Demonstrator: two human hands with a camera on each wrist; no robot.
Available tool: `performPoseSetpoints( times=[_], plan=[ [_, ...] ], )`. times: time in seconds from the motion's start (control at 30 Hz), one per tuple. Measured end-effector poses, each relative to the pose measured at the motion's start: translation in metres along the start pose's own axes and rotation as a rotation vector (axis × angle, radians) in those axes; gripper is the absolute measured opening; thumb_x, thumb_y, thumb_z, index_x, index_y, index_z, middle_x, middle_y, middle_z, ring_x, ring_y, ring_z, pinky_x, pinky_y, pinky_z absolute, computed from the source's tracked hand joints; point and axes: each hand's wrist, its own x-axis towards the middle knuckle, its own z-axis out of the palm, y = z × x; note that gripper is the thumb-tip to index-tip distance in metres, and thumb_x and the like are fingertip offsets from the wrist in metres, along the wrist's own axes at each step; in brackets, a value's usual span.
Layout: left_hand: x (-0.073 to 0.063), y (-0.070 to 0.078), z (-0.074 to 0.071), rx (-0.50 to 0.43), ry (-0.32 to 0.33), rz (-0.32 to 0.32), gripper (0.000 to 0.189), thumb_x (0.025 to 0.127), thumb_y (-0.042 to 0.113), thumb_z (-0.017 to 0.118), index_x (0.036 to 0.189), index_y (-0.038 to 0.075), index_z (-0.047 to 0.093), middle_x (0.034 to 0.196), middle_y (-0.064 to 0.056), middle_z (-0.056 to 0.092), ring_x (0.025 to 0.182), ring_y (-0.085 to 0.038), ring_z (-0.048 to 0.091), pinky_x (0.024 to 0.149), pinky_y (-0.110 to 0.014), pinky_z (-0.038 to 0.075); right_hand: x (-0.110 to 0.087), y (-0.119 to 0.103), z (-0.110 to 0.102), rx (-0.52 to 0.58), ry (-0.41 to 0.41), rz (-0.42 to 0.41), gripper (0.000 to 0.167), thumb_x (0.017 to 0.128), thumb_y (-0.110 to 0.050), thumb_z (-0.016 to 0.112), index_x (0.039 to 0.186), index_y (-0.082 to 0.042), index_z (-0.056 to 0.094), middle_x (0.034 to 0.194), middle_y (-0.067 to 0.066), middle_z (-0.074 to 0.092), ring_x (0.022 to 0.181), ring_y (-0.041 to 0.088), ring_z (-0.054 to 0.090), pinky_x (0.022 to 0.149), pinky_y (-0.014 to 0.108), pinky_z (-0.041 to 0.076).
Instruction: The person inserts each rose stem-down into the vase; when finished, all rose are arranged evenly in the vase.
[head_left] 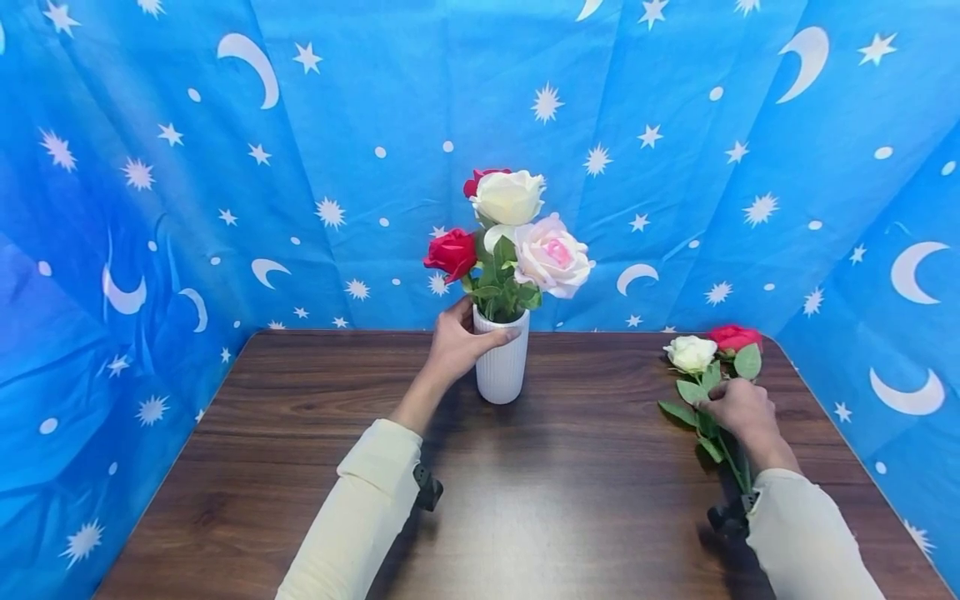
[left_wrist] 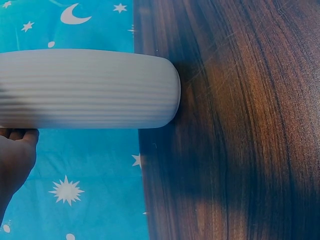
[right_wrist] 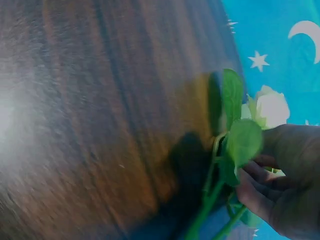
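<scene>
A white ribbed vase (head_left: 500,367) stands upright on the table, seen sideways in the left wrist view. My left hand (head_left: 459,340) grips it near the rim, the thumb across its front; its other fingers are partly hidden. The vase holds a white rose (head_left: 508,198), a pale pink rose (head_left: 555,256), a red rose (head_left: 452,254) and another red bloom behind. At the right, my right hand (head_left: 744,414) pinches the leafy stem of a white rose (head_left: 691,354). A red rose (head_left: 735,337) lies beside it; the exact finger contact is partly hidden by leaves.
The dark wooden table (head_left: 300,467) spans the lower view, its far edge against a blue cloth (head_left: 420,100) with white moons and stars. The cloth also hangs along both sides. Black wrist cameras (head_left: 427,487) are strapped at both sleeves.
</scene>
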Motion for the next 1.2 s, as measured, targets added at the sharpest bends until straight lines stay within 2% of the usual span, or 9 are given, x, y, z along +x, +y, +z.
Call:
performPoseSetpoints(
  times=[0.17,0.3,0.4,0.53,0.67,0.77,0.83,0.93,1.2],
  plan=[
    [0.0003,-0.0009,0.0009,-0.005,0.003,0.008,0.068,0.079,0.024,0.088,0.139,0.009,0.058,0.137,-0.012,0.066,0.125,-0.029,0.066,0.109,-0.044,0.054,0.0008,-0.0017,0.0035,0.016,0.029,0.022,0.024,0.09,-0.018,0.07,0.094,0.006,0.07,0.091,0.026,0.069,0.091,0.049,0.06,0.08,0.06,0.046],
    [0.0003,-0.0008,0.0012,-0.007,0.002,0.011,0.068,0.079,0.024,0.088,0.139,0.009,0.058,0.137,-0.012,0.066,0.125,-0.028,0.066,0.109,-0.044,0.054,0.0018,-0.0026,0.0034,0.067,0.057,0.036,0.018,0.087,-0.014,0.071,0.09,0.003,0.067,0.089,0.022,0.066,0.095,0.048,0.055,0.083,0.061,0.043],
    [0.0002,-0.0003,0.0011,-0.011,0.002,0.014,0.068,0.079,0.023,0.088,0.138,0.009,0.058,0.137,-0.012,0.066,0.125,-0.028,0.066,0.108,-0.043,0.054,0.0021,-0.0032,0.0049,0.116,0.088,0.06,0.022,0.088,-0.012,0.069,0.102,0.004,0.069,0.094,0.024,0.069,0.096,0.047,0.055,0.08,0.057,0.045],
    [0.0003,-0.0002,0.0006,-0.014,0.007,0.022,0.067,0.079,0.023,0.088,0.137,0.008,0.059,0.135,-0.012,0.067,0.123,-0.028,0.067,0.107,-0.043,0.055,0.0037,-0.0051,0.0074,0.171,0.119,0.094,0.035,0.09,-0.01,0.066,0.121,0.006,0.064,0.081,0.013,0.068,0.084,0.035,0.055,0.067,0.038,0.042],
    [0.0005,-0.0003,0.0004,-0.011,0.01,0.023,0.067,0.078,0.023,0.088,0.137,0.008,0.059,0.135,-0.012,0.068,0.123,-0.028,0.067,0.107,-0.043,0.055,0.0052,-0.0063,0.0067,0.185,0.131,0.081,0.038,0.088,-0.008,0.067,0.122,0.009,0.064,0.069,0.002,0.064,0.079,0.03,0.05,0.062,0.029,0.037],
    [0.0007,-0.0008,0.0006,-0.009,0.01,0.022,0.067,0.078,0.023,0.088,0.137,0.009,0.059,0.135,-0.012,0.068,0.123,-0.028,0.067,0.107,-0.042,0.055,0.0054,-0.0066,0.0043,0.172,0.101,0.041,0.038,0.089,-0.007,0.065,0.122,0.012,0.064,0.078,0.016,0.07,0.082,0.032,0.051,0.067,0.035,0.042],
    [0.0008,-0.0011,0.0005,-0.012,0.01,0.021,0.068,0.078,0.023,0.089,0.137,0.008,0.059,0.134,-0.012,0.068,0.123,-0.028,0.067,0.107,-0.043,0.055,0.0052,-0.0065,0.0027,0.161,0.068,0.017,0.039,0.09,-0.007,0.064,0.122,0.015,0.062,0.093,0.028,0.072,0.086,0.036,0.055,0.076,0.045,0.048],
    [0.0007,-0.0016,0.0002,-0.016,0.008,0.022,0.068,0.078,0.023,0.088,0.137,0.008,0.059,0.134,-0.012,0.068,0.122,-0.028,0.068,0.107,-0.043,0.055,0.0053,-0.0063,0.0016,0.133,0.034,-0.006,0.039,0.09,-0.007,0.065,0.121,0.017,0.061,0.111,0.036,0.068,0.097,0.044,0.06,0.093,0.059,0.046],
    [0.0008,-0.0021,-0.0001,-0.026,0.005,0.025,0.068,0.079,0.023,0.088,0.138,0.009,0.058,0.135,-0.012,0.068,0.122,-0.028,0.068,0.107,-0.043,0.055,0.0056,-0.0066,0.0061,0.036,0.051,-0.053,0.04,0.087,-0.012,0.071,0.116,0.015,0.066,0.114,0.035,0.068,0.098,0.051,0.064,0.079,0.055,0.053]
  ],
)
